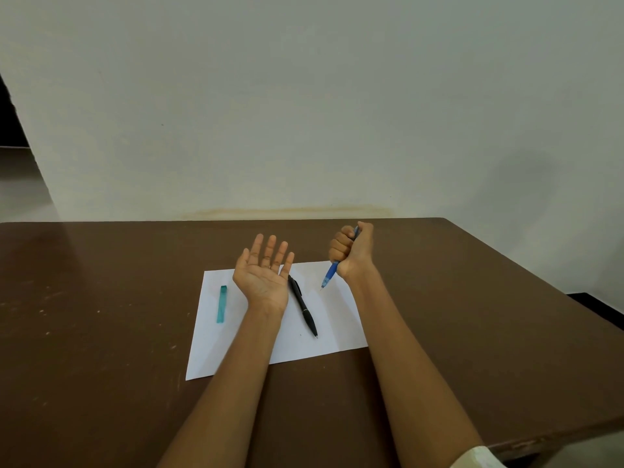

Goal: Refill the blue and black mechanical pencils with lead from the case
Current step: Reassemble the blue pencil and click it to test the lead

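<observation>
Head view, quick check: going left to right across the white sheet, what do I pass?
Teal lead case → open left hand → black mechanical pencil → blue mechanical pencil gripped tip-down in the right hand.

Dark brown counter (pixel 101 298), flecked with pale specks. Plain white paper (pixel 337 325). Translucent teal case (pixel 221 304). Solid black pencil (pixel 303 307). Bright blue pencil (pixel 331 273), paler and clear toward the tip. Pale grey-green wall (pixel 304 113), yellowish stain along its base. Cream sleeve (pixel 477 459).
</observation>
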